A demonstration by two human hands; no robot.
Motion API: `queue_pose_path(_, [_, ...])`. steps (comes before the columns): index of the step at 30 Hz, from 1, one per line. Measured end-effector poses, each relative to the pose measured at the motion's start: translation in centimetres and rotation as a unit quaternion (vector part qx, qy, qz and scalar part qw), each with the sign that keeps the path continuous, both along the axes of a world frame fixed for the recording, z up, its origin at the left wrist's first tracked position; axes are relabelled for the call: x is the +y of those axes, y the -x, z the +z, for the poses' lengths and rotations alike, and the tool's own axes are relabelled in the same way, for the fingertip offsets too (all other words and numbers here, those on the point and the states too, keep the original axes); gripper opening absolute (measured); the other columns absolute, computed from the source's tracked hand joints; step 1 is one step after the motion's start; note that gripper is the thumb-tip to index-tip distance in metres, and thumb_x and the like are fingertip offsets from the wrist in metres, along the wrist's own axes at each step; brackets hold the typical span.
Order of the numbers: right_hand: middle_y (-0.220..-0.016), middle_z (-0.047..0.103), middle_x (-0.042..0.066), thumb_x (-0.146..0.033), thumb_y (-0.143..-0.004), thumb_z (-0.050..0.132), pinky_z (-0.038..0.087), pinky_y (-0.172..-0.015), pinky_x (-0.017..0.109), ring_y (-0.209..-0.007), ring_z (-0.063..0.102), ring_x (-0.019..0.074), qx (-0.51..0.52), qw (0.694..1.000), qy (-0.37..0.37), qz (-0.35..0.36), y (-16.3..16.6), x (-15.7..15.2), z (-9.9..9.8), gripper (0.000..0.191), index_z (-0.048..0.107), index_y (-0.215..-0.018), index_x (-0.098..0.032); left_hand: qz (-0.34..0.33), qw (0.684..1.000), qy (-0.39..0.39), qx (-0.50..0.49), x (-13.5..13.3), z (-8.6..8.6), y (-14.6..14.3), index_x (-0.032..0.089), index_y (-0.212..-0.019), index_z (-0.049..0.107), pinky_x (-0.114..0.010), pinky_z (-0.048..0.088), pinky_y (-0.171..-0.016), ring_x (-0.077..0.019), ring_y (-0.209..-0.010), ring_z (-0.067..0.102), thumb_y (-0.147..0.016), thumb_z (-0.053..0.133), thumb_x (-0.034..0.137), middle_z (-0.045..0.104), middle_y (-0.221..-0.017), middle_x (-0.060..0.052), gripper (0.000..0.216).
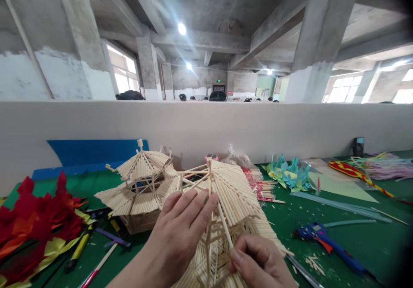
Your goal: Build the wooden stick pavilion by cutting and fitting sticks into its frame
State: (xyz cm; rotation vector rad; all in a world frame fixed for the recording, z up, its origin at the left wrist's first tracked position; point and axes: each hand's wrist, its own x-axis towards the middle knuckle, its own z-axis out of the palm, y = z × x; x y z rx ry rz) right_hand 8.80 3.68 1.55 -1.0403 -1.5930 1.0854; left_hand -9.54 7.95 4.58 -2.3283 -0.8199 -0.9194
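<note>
A pavilion model (237, 189) made of thin wooden sticks stands in front of me, its near roof side an open frame with the lattice inside showing. My left hand (185, 223) lies over the top of this frame, fingers bent onto it near the peak and the thumb hidden. With thumb and fingertips, my right hand (258, 258) pinches the lower end of a wooden stick (224, 223), which slopes down from the peak. Behind to the left is a second stick pavilion (142, 167) with two roof tiers.
A blue glue gun (332, 240) lies on the green tabletop at right, near short stick pieces (314, 264). Bundled sticks (260, 185) and a blue paper flower (287, 174) stand behind. Red paper flowers (41, 219) and a yellow cutter (79, 249) are left. A white partition (206, 124) stands behind.
</note>
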Motion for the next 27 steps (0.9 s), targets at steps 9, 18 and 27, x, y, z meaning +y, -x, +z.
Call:
queue_pose_path(9, [-0.051,0.048,-0.001,-0.055,-0.075,0.047,0.029,-0.044,0.021,-0.047,0.037,0.0088,-0.003,1.0,0.007,0.003,-0.34,0.28,-0.21,0.043,0.055,-0.057,-0.017,-0.004,0.999,0.014,0.032,-0.21,0.23,0.3,0.011,-0.123,0.048,-0.041,0.023,-0.093,-0.0252,-0.111,0.042,-0.085,0.035,0.011,0.059,-0.116,-0.011,0.04])
queue_pose_path(18, [-0.052,0.049,0.0,-0.055,-0.077,0.044,0.03,-0.043,0.021,-0.047,0.039,0.0094,-0.039,0.999,0.005,0.01,-0.54,0.32,0.43,0.043,0.054,-0.059,-0.017,0.001,0.999,-0.001,0.039,-0.17,0.19,0.11,0.009,-0.121,0.049,-0.042,0.025,-0.092,-0.027,-0.108,0.044,-0.082,0.036,0.009,0.059,-0.113,-0.013,0.041])
queue_pose_path(27, [-0.049,0.045,-0.001,-0.064,-0.074,0.042,0.025,-0.041,0.021,-0.045,0.035,0.0086,0.004,1.0,-0.002,0.004,-0.32,0.6,-0.23,0.052,0.054,-0.055,-0.017,-0.002,0.999,-0.017,0.045,-0.01,0.19,0.27,0.01,-0.121,0.049,-0.041,0.024,-0.091,-0.0259,-0.107,0.044,-0.083,0.036,0.01,0.06,-0.112,-0.011,0.04])
